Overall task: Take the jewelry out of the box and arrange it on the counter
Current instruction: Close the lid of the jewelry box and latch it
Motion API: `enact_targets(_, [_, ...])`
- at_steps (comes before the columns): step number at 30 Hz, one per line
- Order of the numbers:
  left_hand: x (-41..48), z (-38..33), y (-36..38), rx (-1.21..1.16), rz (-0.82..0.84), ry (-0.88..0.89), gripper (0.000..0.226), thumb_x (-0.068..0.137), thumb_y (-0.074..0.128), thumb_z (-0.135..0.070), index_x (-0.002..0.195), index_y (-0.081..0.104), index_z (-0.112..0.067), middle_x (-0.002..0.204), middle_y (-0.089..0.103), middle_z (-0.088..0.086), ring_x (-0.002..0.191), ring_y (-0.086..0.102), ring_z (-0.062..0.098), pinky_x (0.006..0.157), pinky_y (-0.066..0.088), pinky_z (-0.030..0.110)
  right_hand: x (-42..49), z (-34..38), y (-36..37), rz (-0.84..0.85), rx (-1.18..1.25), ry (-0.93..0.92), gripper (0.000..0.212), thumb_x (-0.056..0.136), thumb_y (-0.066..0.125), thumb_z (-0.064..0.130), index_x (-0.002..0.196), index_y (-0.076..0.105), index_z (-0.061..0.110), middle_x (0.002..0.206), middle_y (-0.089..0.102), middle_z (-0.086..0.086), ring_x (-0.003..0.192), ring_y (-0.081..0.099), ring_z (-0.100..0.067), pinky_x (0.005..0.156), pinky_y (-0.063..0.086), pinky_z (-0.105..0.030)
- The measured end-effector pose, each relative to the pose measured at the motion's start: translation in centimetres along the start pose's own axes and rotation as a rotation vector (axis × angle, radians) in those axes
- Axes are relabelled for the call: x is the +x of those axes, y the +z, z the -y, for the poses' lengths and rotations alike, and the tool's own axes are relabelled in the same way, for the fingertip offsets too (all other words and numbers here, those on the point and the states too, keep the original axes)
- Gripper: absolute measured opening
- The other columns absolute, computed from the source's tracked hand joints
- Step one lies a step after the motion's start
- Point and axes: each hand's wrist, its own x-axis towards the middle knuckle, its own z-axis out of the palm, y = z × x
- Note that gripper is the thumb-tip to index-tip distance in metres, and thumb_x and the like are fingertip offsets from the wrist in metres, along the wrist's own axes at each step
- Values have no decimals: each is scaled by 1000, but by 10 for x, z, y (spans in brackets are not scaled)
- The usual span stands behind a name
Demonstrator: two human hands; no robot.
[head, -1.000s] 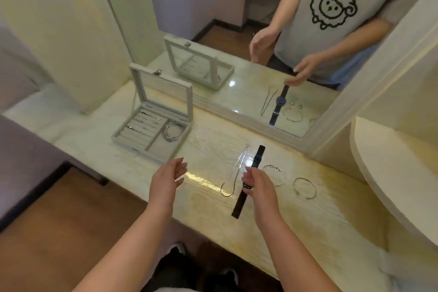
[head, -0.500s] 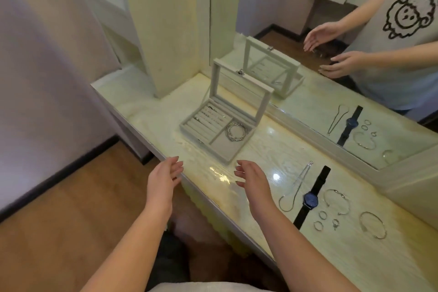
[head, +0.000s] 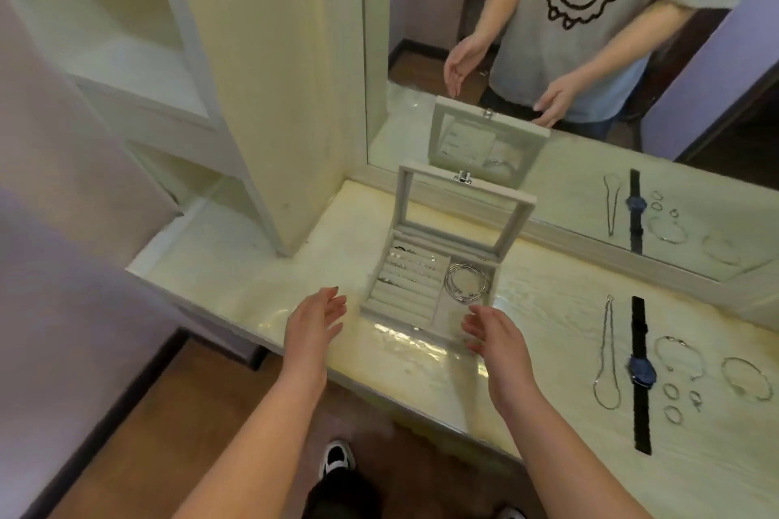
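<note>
A grey jewelry box (head: 381, 305) stands on the pale counter (head: 548, 291) with its glass lid (head: 463, 215) upright. Inside, small rings and earrings (head: 411, 265) sit in the ridged rows on the left, and coiled silver bangles (head: 467, 281) lie in the right compartment. My left hand (head: 314, 322) is open just left of the box's front corner. My right hand (head: 497, 335) is open at the box's front right corner. Neither holds anything. On the counter to the right lie a silver necklace (head: 607, 354), a black watch (head: 641, 371), two bracelets (head: 678, 354) (head: 746, 377) and small rings (head: 672, 402).
A mirror (head: 590, 118) along the back wall reflects the box, the jewelry and a person in a grey shirt. A cream cabinet column (head: 261, 97) rises left of the box, with a shelf recess (head: 126, 63) beyond it. The counter's front edge runs below my hands.
My right hand has left the watch on the counter. The view and both hands have shifted left, and both open hands now flank the front of the jewelry box.
</note>
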Motion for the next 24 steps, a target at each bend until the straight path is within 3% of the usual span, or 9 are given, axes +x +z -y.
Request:
enact_targets(7, [50,-40,14,156,172,-50,33,98,46,-42,107,66,-17,109,69,6,103,65,18,87,50,36,7,15,9,-202,164,-1,23,99,44,20,103,64,9,100,68,-10,97,64,-22,76,50,-29])
enact_targets(11, [65,-53,35,217,259,-94,40,96,42,-54,103,66,-23,108,69,5,103,65,18,90,49,38,18,25,-4,-248,246,41,27,99,46,26,100,64,6,99,67,-13,90,64,-20,79,50,-31])
enact_targets(13, [73,-61,47,256,281,-103,45,93,42,-61,104,66,-25,108,69,4,103,64,18,91,48,39,27,33,-10,-236,263,71,32,99,45,33,104,62,6,105,66,-11,98,64,-20,86,49,-33])
enact_targets(19, [93,-93,79,364,329,-148,60,82,42,-76,111,64,-29,109,67,5,105,62,20,90,46,39,51,70,-16,-151,337,173,68,90,48,57,131,50,3,126,56,-12,122,52,-24,107,40,-41])
enact_targets(24, [108,-112,102,436,365,-157,69,81,41,-77,127,56,-28,110,62,10,102,61,23,92,43,42,74,105,-21,-24,352,242,102,79,46,76,146,29,1,150,33,-18,142,30,-28,116,26,-45])
